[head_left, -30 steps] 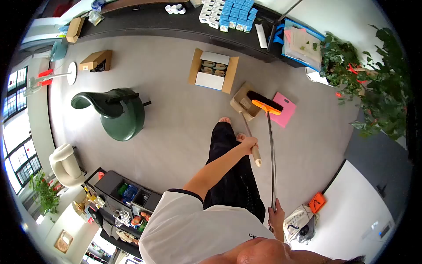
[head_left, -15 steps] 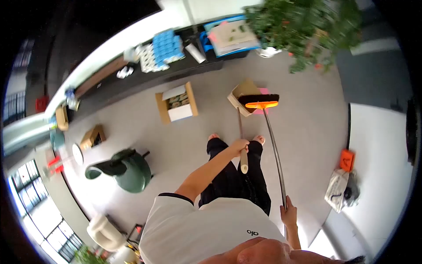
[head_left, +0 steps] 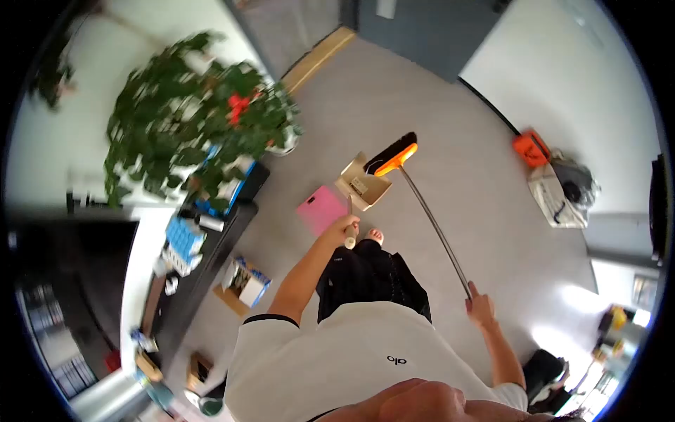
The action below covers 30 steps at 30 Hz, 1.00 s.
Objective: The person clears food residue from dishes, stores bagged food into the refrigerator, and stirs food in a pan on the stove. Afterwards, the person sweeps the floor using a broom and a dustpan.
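My left hand point(head_left: 342, 228) is closed around the upper handle of a long-handled dustpan point(head_left: 365, 191), a beige box-shaped pan held low in front of my feet. The handle's pale round end points up toward me. Out to the right, my right hand point(head_left: 481, 308) grips the metal stick of a broom point(head_left: 434, 224). The broom's orange head point(head_left: 398, 157), with dark bristles, overlaps the dustpan's far right edge in this view. A flat pink panel point(head_left: 322, 209) with a small dark slot shows left of the pan.
A large leafy plant point(head_left: 190, 119) stands at the left beside a dark low cabinet point(head_left: 218, 243). An open carton point(head_left: 242, 287) sits on the floor near it. Along the right wall lie an orange box point(head_left: 531, 148) and a white bag point(head_left: 555, 197). A grey door point(head_left: 429, 35) is ahead.
My body and view have turned right, so the plant and cabinet now appear farther left. The dustpan and broom swing round with me, and the broom head shifts to the pan's right side.
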Tool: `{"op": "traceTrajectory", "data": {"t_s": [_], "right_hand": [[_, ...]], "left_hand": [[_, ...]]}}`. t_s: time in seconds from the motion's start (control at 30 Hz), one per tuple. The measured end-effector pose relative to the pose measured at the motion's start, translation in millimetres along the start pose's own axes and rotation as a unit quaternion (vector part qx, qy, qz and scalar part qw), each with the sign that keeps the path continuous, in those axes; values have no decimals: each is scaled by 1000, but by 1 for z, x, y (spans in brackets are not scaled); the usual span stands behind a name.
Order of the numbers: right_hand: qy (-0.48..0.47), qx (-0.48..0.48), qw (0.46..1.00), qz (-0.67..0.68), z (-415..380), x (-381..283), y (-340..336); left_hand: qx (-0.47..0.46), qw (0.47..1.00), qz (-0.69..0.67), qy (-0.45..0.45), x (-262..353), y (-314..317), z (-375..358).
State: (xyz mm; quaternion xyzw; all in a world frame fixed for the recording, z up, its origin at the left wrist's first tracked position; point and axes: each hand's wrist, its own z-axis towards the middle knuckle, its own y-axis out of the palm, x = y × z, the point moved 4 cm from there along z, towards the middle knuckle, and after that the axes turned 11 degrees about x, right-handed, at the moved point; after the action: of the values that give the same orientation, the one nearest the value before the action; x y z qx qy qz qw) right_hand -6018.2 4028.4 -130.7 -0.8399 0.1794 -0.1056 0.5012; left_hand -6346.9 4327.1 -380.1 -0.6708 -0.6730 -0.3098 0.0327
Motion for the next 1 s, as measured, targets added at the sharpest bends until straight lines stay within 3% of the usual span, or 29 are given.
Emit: {"op": "traceTrajectory", "data": {"t_s": [0.03,0.1,0.27,0.4,0.53,0.63,0.67,0.77,0.87,1.0], "right_hand": [[10,-1,1000,11,12,17,-16],[48,4,998,29,34,46,-36],[113,35,993,17,85,156,-50],[149,49,985,-74,125,268,-96],[181,1,975,-131,167,321,-180],[188,2,967,-170,194,372,-226],[202,-3,963,-180,202,388,-248],[186,45,958,-213,219,447,-274],[187,57,949,-248,264,483,-315],[119,125,947,-270,334,560,-356]], "left_hand": [[-16,999,-3,-29,13,29,8],[9,968,-32,-248,49,93,32],[8,948,59,-314,117,232,126],[-17,943,198,-266,171,358,198],[-88,925,270,-253,198,475,282],[-192,927,313,-71,237,570,301],[-145,933,308,-113,244,609,313],[-134,895,390,-167,245,681,388],[-103,893,409,-161,269,760,422],[-82,868,461,-167,266,862,483]]}}
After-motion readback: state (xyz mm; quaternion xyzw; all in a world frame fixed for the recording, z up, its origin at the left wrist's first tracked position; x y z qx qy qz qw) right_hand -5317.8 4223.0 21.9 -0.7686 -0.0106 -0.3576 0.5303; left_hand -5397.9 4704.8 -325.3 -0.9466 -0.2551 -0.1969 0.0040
